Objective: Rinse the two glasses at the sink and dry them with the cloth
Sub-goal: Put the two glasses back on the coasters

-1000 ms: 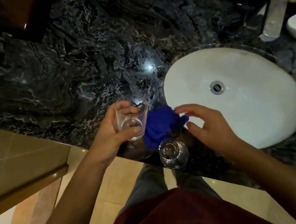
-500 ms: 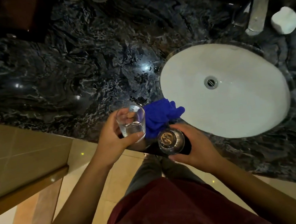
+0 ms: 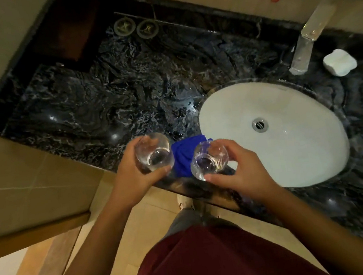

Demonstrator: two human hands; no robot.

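My left hand [image 3: 134, 175] grips a clear glass [image 3: 154, 152] above the counter's front edge. A second clear glass [image 3: 208, 159] is held in my right hand [image 3: 238, 173], lifted off the counter just left of the sink. Between the two glasses a crumpled blue cloth [image 3: 184, 157] lies on the dark marble counter [image 3: 102, 106]. The white oval sink [image 3: 292, 145] with its metal drain [image 3: 260, 124] is to the right. A chrome tap [image 3: 308, 39] stands behind the basin; no water runs from it.
A white soap bar [image 3: 340, 65] rests on the counter right of the tap. Two round dark coasters [image 3: 136, 28] sit at the back by the wall. A beige tiled wall [image 3: 33, 191] juts in at the left.
My right hand closed around the second glass and raised it from the counter edge. The left hand kept its glass, shifting slightly. The camera tilted up, showing more of the back wall and tap.
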